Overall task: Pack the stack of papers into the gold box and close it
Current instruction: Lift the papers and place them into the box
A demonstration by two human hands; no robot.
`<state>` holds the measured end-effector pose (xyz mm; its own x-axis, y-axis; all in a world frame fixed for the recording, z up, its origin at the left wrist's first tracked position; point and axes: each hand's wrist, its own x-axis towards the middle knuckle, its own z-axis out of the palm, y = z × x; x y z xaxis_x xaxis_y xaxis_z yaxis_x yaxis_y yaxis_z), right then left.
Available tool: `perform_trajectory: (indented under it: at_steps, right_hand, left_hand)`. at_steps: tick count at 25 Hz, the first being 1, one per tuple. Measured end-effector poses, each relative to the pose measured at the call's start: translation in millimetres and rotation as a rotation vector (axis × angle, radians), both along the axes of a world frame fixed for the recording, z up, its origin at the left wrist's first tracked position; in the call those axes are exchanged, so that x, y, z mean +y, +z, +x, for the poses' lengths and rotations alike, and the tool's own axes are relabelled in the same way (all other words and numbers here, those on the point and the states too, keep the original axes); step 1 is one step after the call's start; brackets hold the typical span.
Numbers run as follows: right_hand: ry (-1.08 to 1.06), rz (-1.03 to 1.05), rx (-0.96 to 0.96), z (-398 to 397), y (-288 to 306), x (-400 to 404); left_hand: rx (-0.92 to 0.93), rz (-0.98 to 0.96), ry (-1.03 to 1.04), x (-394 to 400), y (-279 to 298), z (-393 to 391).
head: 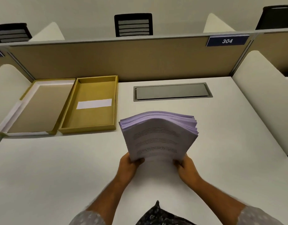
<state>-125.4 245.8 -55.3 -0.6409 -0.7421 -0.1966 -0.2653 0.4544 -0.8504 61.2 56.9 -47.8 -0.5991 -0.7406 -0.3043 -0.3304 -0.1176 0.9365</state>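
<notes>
A thick stack of printed papers (158,135) is lifted off the white desk, its top arched. My left hand (129,165) grips its near left corner and my right hand (187,168) grips its near right corner. The gold box (88,104) lies open at the back left of the desk, with only a white strip on its floor. Its lid (36,108) lies upside down just left of the box, touching it. The stack is to the right of the box and nearer to me.
A grey cable hatch (171,91) is set into the desk (58,168) behind the papers. A tan partition (123,60) with a "304" label (227,41) closes the back. White side dividers stand left and right. Black chairs show beyond the partition.
</notes>
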Motion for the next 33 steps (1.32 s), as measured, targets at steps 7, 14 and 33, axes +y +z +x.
perform_trajectory:
  at_steps: [7, 14, 33]
  right_hand:
    - [0.073, 0.017, -0.155, 38, 70, -84]
    - [0.077, -0.067, -0.344, 77, 112, -258]
    - [0.095, 0.369, -0.233, 83, 55, -436]
  left_hand:
    - [0.063, 0.062, -0.070, -96, 39, 43]
    - [0.083, -0.015, -0.026, -264, 83, 79]
    - [-0.217, 0.021, 0.034, -398, 14, 76]
